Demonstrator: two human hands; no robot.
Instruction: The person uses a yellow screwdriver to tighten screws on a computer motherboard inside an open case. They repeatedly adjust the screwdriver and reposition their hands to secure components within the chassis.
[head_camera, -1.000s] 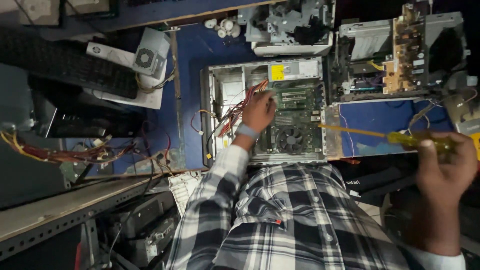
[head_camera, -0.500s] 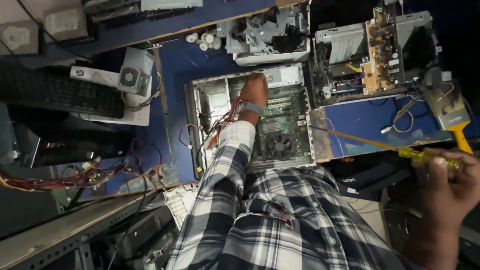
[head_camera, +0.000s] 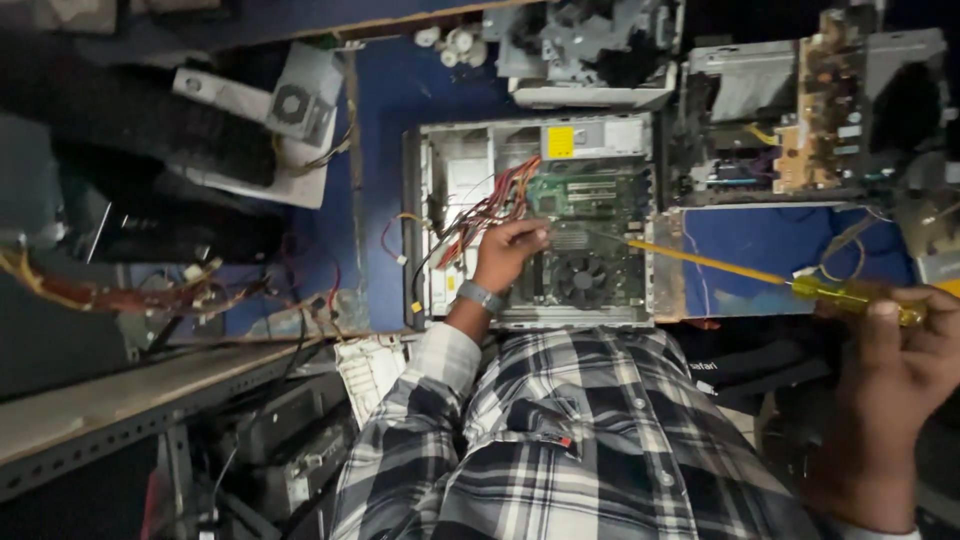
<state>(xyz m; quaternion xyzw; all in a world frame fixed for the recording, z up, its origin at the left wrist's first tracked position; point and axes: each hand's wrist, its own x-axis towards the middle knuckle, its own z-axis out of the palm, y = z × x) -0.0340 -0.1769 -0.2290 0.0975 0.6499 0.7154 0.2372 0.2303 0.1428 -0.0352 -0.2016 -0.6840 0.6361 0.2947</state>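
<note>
Inside an opened computer case, left hand pinches wires; right hand grips a screwdriver, motherboard still mounted.

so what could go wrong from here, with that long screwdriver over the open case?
1. The right hand holds the yellow screwdriver far back, so its tip could slip across the green motherboard.
2. The left hand sits by the red and orange wires and might snag one.
3. Dim light may hide small parts.
</note>
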